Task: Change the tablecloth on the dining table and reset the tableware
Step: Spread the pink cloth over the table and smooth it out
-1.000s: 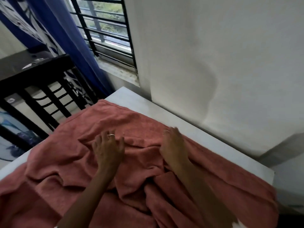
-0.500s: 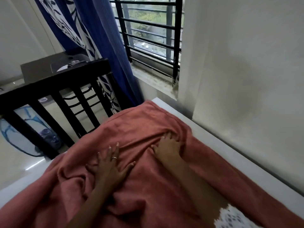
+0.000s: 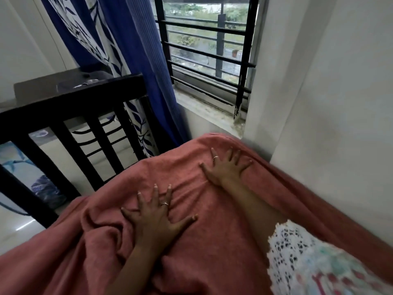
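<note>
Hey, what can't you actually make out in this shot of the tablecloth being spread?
Head view only:
- The table: hidden under the pink tablecloth.
- Tableware: none in view.
- Cloth's near edge: cut off by the bottom edge.
- Objects on the dark cabinet: too small and dim.
- Right forearm: partly behind the lace sleeve.
- Left hand and right hand: clearly flat, fingers spread.

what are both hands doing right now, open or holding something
Left hand: open, fingers spread flat on the red tablecloth.
Right hand: open, flat on the cloth, holding nothing.
</note>
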Motion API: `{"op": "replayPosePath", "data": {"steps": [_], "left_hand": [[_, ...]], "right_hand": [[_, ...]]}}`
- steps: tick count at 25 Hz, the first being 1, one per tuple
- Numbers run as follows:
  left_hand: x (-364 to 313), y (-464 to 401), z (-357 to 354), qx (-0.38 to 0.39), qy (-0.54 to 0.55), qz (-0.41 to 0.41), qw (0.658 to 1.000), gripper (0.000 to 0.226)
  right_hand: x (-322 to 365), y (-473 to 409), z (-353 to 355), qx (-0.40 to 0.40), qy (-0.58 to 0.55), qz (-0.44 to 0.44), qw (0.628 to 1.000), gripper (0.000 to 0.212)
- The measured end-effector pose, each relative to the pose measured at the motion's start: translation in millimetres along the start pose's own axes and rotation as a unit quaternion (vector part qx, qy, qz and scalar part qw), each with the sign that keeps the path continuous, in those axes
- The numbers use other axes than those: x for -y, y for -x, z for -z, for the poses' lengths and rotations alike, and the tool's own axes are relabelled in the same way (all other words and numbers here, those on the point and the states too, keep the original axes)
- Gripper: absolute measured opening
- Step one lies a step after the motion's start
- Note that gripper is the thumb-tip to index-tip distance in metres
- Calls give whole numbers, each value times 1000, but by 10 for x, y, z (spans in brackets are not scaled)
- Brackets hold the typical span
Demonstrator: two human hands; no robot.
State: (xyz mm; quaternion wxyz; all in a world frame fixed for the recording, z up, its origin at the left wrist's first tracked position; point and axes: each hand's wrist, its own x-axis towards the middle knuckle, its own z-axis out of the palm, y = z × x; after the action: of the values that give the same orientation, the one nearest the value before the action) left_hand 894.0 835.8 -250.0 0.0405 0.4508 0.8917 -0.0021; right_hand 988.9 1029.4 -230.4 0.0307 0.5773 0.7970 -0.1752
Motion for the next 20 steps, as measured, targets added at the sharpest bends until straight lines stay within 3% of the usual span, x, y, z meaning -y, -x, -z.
{"op": "replayPosePath", "data": {"steps": [2,5,9,12,14,15,17,19,20], "left_hand": [[-20,-81,-5,5,3,1,1000,125],[15,-220,18,30,7,-13,999,124],[68,-375,145,113,19,-23,993,114],[-193,-225,284,110,24,2,994,101],[-666,55,266,3,50,-75,996,85],[-982,246,252,-30,74,-132,988,85],[-1644,648,185,-10,98,-242,965,92],[-2211,1038,76,43,94,-312,944,98],[-2417,1218,24,65,96,-323,939,100]], "right_hand": [[74,23,145,-9,-2,-15,1000,82],[-44,538,241,-119,-4,-85,989,74],[-876,1158,-70,-64,-48,-238,968,84],[-1253,1361,-153,-139,-49,-116,982,70],[-1579,1623,-33,-198,-93,-70,973,56],[-1809,1832,21,-235,-108,-99,961,51],[-2301,2332,74,-246,-124,-234,932,50],[-2755,2825,-28,-181,-106,-360,909,57],[-2930,3021,-133,-155,-81,-381,908,60]]}}
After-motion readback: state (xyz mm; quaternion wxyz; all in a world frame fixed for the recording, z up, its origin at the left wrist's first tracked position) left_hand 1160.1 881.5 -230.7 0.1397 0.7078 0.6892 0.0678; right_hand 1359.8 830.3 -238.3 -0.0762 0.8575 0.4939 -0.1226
